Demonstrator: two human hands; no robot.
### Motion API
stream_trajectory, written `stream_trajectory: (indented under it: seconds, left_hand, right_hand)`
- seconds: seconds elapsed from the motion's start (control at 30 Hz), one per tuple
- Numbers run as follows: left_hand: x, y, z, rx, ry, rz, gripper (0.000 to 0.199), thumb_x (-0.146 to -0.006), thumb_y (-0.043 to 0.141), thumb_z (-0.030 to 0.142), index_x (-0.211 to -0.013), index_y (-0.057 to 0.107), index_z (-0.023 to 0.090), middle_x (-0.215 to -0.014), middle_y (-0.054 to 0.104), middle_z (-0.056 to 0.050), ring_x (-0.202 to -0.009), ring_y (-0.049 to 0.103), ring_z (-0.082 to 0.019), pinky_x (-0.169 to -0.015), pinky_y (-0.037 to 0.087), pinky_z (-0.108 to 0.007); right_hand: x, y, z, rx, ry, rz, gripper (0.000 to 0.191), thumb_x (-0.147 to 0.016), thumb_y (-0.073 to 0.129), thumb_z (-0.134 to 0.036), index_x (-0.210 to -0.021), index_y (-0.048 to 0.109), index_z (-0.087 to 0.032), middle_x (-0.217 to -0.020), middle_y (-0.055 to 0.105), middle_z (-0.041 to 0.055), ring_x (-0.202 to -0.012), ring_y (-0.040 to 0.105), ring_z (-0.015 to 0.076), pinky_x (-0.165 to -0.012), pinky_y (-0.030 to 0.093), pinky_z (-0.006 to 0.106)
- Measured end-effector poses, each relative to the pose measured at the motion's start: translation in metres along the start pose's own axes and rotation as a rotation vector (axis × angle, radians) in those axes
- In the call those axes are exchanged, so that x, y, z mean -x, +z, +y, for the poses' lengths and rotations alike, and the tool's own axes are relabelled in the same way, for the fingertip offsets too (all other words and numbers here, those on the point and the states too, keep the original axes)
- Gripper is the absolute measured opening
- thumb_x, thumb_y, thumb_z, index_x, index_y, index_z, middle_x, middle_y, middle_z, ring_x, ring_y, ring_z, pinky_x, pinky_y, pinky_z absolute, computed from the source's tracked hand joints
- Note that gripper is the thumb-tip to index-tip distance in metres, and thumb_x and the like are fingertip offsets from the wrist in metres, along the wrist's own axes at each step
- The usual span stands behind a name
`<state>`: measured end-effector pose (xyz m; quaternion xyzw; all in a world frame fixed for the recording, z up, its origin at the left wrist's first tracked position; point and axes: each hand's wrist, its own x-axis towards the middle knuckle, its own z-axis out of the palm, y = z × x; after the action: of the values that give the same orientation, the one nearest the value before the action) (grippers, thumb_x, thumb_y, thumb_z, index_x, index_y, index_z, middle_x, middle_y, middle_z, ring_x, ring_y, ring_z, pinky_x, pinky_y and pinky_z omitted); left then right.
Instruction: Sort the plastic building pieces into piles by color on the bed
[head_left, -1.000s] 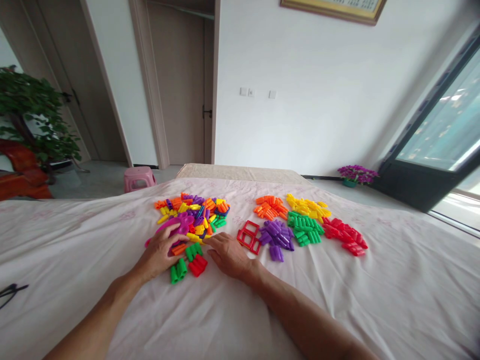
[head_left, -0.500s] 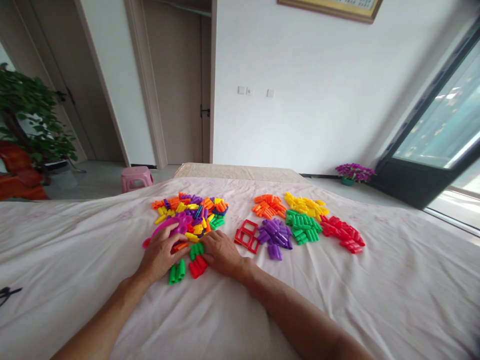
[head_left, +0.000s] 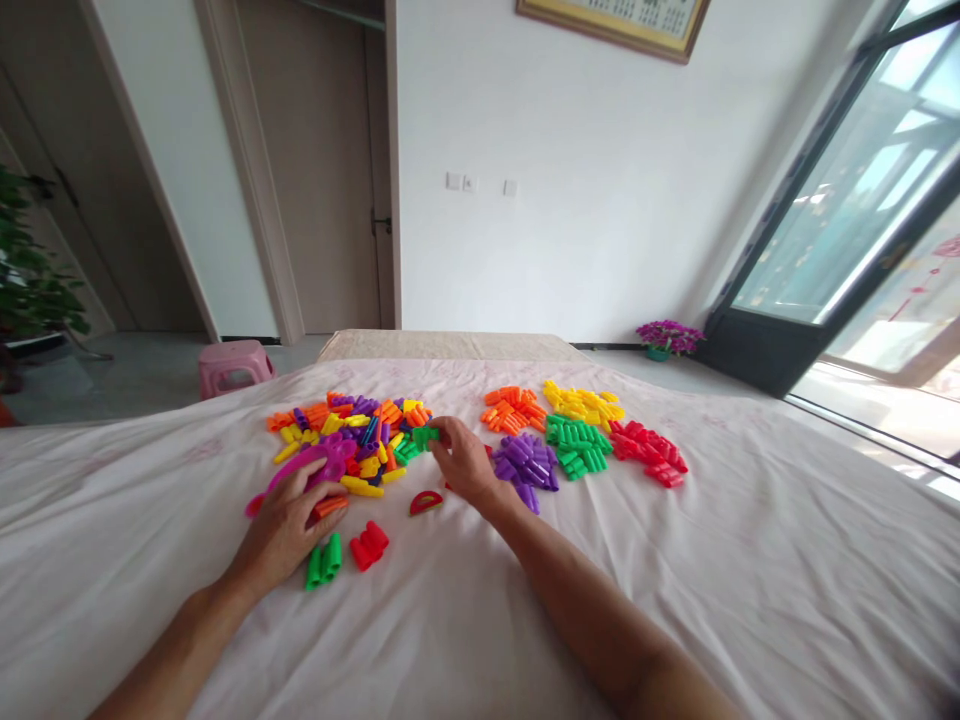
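Note:
My right hand [head_left: 463,458] pinches a green block [head_left: 424,438], lifted at the right edge of a mixed pile [head_left: 367,435] of coloured plastic pieces. Spread over the near left of that pile, my left hand [head_left: 289,515] lies on a magenta piece [head_left: 337,458], with an orange block [head_left: 328,507] beneath its fingers. Green blocks [head_left: 323,562] and red blocks [head_left: 370,545] lie just in front of it on the cloth. A red half-round piece with a green edge [head_left: 426,503] rests between my hands.
Right of my right hand are single-colour piles: orange [head_left: 514,409], yellow [head_left: 583,402], green [head_left: 577,447], purple [head_left: 526,465] and red [head_left: 649,452]. They lie on a wrinkled pale cloth [head_left: 675,570]. A pink stool [head_left: 236,367] stands beyond the left edge.
My right hand has moved up and away from my left hand, and now has a green block. The half-round piece has come into view. The whole scene has shifted left as the camera turned.

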<state>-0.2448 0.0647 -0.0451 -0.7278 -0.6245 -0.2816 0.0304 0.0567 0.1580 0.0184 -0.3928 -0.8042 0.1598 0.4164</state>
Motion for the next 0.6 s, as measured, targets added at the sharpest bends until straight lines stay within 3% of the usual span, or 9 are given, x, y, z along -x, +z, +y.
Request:
stream_trajectory:
  seconds: [0.17, 0.37, 0.5, 0.6]
  left_hand:
    - [0.002, 0.003, -0.006, -0.026, 0.043, 0.030, 0.043, -0.087, 0.059, 0.062, -0.106, 0.080, 0.029, -0.147, 0.059, -0.010, -0.134, 0.058, -0.030, -0.113, 0.050, -0.045]
    - [0.002, 0.003, -0.006, -0.019, 0.009, 0.009, 0.042, -0.086, 0.060, 0.062, -0.107, 0.080, 0.031, -0.148, 0.058, -0.008, -0.135, 0.058, -0.031, -0.116, 0.047, -0.046]
    - [0.001, 0.003, -0.008, 0.013, -0.025, -0.032, 0.045, -0.086, 0.059, 0.063, -0.109, 0.081, 0.031, -0.150, 0.056, -0.009, -0.138, 0.055, -0.032, -0.117, 0.047, -0.046]
    - [-0.001, 0.002, -0.017, 0.042, -0.038, -0.097, 0.055, -0.081, 0.062, 0.070, -0.115, 0.080, 0.031, -0.155, 0.053, -0.010, -0.141, 0.053, -0.035, -0.117, 0.047, -0.047]
  right_hand:
    - [-0.025, -0.071, 0.030, 0.300, 0.230, 0.034, 0.030, -0.102, 0.044, -0.023, -0.113, 0.071, -0.018, -0.115, 0.073, 0.0107, -0.109, 0.066, 0.0203, -0.094, 0.047, 0.030]
    - [-0.025, -0.146, 0.056, 0.651, 0.617, -0.041, 0.038, -0.103, 0.040, -0.028, -0.109, 0.077, -0.016, -0.113, 0.076, 0.0154, -0.105, 0.070, 0.0244, -0.083, 0.047, 0.030]
    - [-0.013, -0.178, 0.075, 0.747, 0.817, -0.055, 0.040, -0.101, 0.042, -0.029, -0.117, 0.077, -0.017, -0.120, 0.075, 0.0175, -0.111, 0.070, 0.0287, -0.084, 0.049, 0.033]
    - [-0.007, -0.189, 0.085, 0.770, 0.894, -0.034, 0.042, -0.101, 0.042, -0.031, -0.122, 0.076, -0.020, -0.124, 0.074, 0.0174, -0.113, 0.070, 0.0305, -0.086, 0.050, 0.036]
